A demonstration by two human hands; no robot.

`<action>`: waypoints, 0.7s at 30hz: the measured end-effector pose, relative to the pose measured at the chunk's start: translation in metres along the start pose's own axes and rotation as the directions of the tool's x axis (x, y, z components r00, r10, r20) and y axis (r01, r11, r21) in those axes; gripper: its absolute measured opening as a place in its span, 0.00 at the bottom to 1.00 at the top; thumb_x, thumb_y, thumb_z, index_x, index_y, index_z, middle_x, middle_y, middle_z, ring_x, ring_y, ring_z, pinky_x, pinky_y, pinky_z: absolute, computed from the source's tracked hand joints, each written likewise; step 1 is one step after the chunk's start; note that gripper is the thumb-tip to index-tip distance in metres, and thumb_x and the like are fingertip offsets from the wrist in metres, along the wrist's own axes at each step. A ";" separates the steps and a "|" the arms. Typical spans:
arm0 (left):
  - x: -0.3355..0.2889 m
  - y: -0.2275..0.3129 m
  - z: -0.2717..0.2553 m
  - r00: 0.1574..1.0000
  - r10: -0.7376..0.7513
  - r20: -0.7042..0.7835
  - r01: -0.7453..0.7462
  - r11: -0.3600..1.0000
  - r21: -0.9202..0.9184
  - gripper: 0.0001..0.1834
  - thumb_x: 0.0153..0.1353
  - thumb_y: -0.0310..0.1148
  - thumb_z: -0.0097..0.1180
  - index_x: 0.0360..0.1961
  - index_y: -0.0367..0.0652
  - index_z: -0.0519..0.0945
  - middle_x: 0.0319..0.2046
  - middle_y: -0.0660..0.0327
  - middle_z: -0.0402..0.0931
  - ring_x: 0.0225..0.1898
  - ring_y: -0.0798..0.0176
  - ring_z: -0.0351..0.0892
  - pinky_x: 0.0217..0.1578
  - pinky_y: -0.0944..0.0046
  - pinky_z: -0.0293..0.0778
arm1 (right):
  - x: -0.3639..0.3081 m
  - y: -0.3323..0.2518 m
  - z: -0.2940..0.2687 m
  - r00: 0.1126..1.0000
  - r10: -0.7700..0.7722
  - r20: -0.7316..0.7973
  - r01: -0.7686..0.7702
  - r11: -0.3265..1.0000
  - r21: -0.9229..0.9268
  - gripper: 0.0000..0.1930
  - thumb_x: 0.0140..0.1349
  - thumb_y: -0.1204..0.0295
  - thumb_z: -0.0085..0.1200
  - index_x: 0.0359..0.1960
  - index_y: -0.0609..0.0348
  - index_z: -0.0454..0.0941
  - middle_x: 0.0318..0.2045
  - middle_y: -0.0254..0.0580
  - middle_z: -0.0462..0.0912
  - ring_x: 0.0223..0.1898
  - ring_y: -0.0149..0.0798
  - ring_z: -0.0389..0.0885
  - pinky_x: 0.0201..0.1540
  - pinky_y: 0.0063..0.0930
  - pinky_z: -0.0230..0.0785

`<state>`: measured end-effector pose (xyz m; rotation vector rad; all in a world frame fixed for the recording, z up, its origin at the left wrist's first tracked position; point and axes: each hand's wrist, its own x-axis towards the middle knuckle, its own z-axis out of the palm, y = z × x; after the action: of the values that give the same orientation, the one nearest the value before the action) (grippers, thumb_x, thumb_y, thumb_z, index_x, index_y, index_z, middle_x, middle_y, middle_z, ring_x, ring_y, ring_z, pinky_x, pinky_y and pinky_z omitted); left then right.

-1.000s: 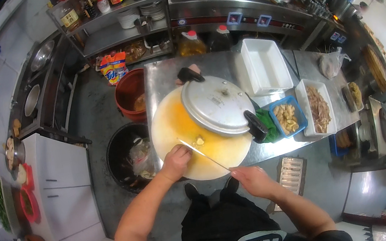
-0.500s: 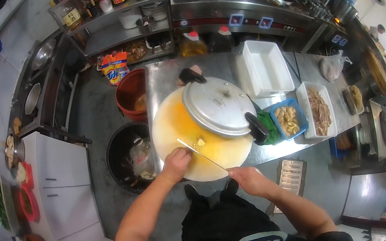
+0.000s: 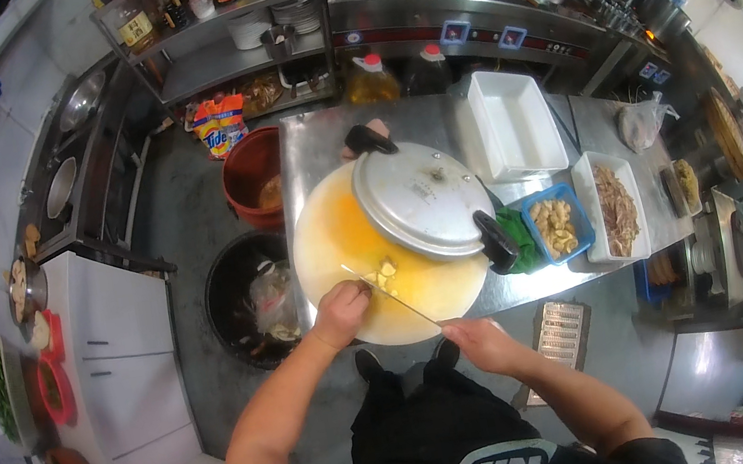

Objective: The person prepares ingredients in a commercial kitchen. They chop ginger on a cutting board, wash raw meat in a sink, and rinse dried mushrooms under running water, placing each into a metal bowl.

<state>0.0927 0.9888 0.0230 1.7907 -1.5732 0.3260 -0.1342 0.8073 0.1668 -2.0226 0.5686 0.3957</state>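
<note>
My right hand (image 3: pixel 476 342) is closed round the handle of a knife (image 3: pixel 400 301), whose blade is seen nearly edge-on, slanting up and left across a round, yellow-stained cutting board (image 3: pixel 323 230). Curled fingers of my left hand (image 3: pixel 343 314) press down beside the blade; what they hold is mostly hidden. Just past the blade lie several pale yellow cut pieces (image 3: pixel 385 274), which look like ginger. A silver pot lid (image 3: pixel 420 200) with black side handles rests over the board's far right part.
Right of the board are a green cloth (image 3: pixel 516 238), a blue basket of ginger-like chunks (image 3: pixel 555 227), a white tub of shredded brownish food (image 3: pixel 617 212) and a white bin (image 3: pixel 511 132). A black waste tub (image 3: pixel 225 304) and reddish-brown bucket (image 3: pixel 238 175) stand left of the table.
More pale yellow pieces lie beside the blade than before. Both hands and the knife stay in nearly the same place.
</note>
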 end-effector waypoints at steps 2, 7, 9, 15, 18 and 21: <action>-0.001 0.000 0.000 1.000 -0.025 0.003 0.024 0.999 0.020 0.07 0.49 0.23 0.60 0.31 0.37 0.81 0.34 0.56 0.80 0.35 0.53 0.81 0.34 0.59 0.79 | 0.004 0.002 0.001 0.999 -0.034 0.001 0.034 0.999 -0.007 0.16 0.75 0.60 0.45 0.50 0.57 0.80 0.38 0.61 0.83 0.43 0.65 0.81 0.47 0.51 0.73; -0.001 0.004 0.000 0.999 -0.038 -0.016 0.038 0.999 0.012 0.07 0.48 0.22 0.60 0.31 0.38 0.81 0.33 0.56 0.79 0.36 0.53 0.81 0.35 0.59 0.79 | 0.005 0.004 -0.001 0.993 0.116 0.028 -0.114 0.991 -0.065 0.17 0.75 0.59 0.45 0.48 0.59 0.80 0.36 0.62 0.82 0.42 0.65 0.80 0.46 0.51 0.73; -0.001 0.004 0.000 0.999 -0.037 0.004 0.037 0.999 0.011 0.07 0.47 0.22 0.60 0.30 0.38 0.81 0.33 0.55 0.79 0.36 0.53 0.81 0.35 0.59 0.80 | 0.004 0.004 -0.002 0.999 0.026 0.029 -0.027 0.999 0.026 0.17 0.75 0.59 0.45 0.47 0.59 0.80 0.36 0.63 0.82 0.42 0.66 0.80 0.45 0.51 0.73; -0.002 0.003 0.001 0.999 -0.050 -0.020 0.050 0.999 -0.011 0.07 0.46 0.22 0.60 0.29 0.38 0.80 0.33 0.55 0.79 0.36 0.52 0.81 0.36 0.59 0.80 | 0.006 0.002 0.003 0.999 -0.028 -0.016 0.028 0.999 -0.036 0.17 0.76 0.59 0.44 0.44 0.60 0.80 0.35 0.63 0.81 0.40 0.66 0.80 0.45 0.52 0.72; -0.002 0.001 0.001 1.000 -0.014 0.002 0.014 1.000 0.002 0.07 0.46 0.22 0.59 0.29 0.37 0.80 0.34 0.55 0.80 0.37 0.52 0.81 0.36 0.59 0.80 | 0.007 0.002 0.003 1.000 0.011 0.013 -0.012 0.999 0.040 0.17 0.76 0.59 0.44 0.44 0.60 0.80 0.34 0.62 0.81 0.40 0.65 0.80 0.45 0.50 0.73; -0.002 0.001 0.001 0.999 0.006 -0.047 -0.006 1.000 -0.002 0.07 0.45 0.22 0.59 0.29 0.37 0.80 0.34 0.55 0.80 0.36 0.53 0.81 0.36 0.59 0.80 | 0.002 0.002 -0.002 1.000 0.003 0.029 -0.003 1.000 -0.001 0.18 0.76 0.59 0.44 0.45 0.60 0.79 0.31 0.60 0.81 0.37 0.61 0.81 0.44 0.48 0.74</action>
<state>0.0905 0.9896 0.0209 1.7648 -1.5463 0.3666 -0.1336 0.8046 0.1652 -2.0143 0.5538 0.4270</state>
